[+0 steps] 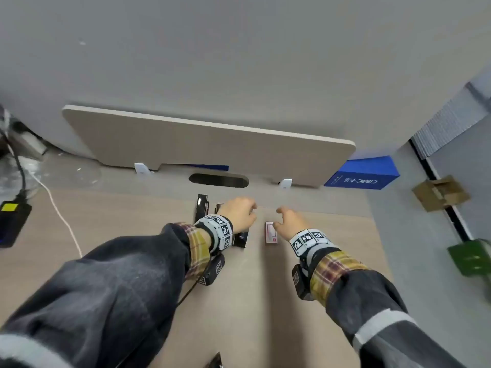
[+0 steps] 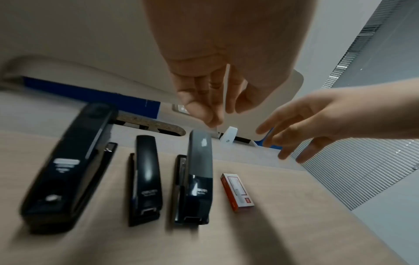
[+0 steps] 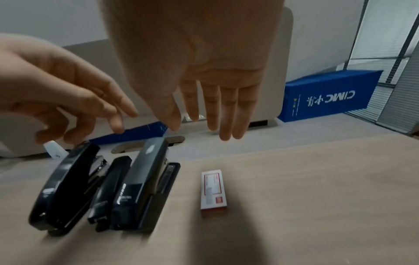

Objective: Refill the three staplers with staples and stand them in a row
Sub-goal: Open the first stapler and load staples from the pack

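Three black staplers lie side by side on the desk: a large one (image 2: 68,170), a slim one (image 2: 147,175) and a third (image 2: 199,175) with a grey front. A red and white staple box (image 2: 237,191) lies just right of them. My left hand (image 1: 252,208) hovers over the staplers with fingers loosely curled, gripping nothing I can make out. A thin pale streak crosses its fingers (image 2: 199,107) in the left wrist view; I cannot tell what it is. My right hand (image 3: 204,122) hangs above the box (image 3: 214,190), fingers straight and empty.
A beige partition panel (image 1: 207,144) stands behind the desk, with a cable slot (image 1: 218,180) in front of it. A blue box (image 1: 364,173) lies at the back right. A black device (image 1: 10,221) and a white cable (image 1: 61,219) sit far left.
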Available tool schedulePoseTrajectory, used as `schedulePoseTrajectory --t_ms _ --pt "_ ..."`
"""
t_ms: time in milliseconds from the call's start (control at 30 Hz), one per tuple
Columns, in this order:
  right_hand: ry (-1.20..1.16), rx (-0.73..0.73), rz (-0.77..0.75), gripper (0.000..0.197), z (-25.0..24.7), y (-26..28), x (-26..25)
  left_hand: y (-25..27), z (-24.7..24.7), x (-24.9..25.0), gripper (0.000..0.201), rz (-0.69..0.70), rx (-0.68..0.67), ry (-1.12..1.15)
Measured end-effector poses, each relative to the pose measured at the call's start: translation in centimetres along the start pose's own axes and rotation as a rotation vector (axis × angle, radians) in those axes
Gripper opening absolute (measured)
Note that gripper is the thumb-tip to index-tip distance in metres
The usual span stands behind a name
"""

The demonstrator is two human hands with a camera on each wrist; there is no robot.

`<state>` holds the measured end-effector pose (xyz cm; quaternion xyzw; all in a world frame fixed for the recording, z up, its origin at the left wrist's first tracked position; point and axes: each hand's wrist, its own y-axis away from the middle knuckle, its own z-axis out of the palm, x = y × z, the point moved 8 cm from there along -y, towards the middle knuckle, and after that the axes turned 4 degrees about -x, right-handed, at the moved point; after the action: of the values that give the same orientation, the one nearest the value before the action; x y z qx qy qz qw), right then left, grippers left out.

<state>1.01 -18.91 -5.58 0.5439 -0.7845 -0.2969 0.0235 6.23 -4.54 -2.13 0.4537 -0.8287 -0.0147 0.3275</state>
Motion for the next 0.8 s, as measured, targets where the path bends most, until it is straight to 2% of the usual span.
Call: schedulePoseTrajectory --t_ms 167,400,667,800 --pt "0.01 -0.088 0.156 0.042 2.9 -1.8 2.3 -2.5 1.8 0.3 0.032 -0.039 -0.071 -0.029" --pt "0.029 -0.08 0.29 0.064 6.3 -4.3 3.5 -5.1 5.1 -0.1 0.024 -0.024 -0.126 -0.026" --pt "0.083 -0.03 0.118 0.039 6.7 -5.0 5.0 -6.3 7.6 -0.2 0.025 -0.021 -0.147 -0.02" --pt "0.108 -0.01 -0.016 0.034 5.4 -5.0 5.5 -6.6 8.7 0.1 0.037 0.006 -0.22 -0.093"
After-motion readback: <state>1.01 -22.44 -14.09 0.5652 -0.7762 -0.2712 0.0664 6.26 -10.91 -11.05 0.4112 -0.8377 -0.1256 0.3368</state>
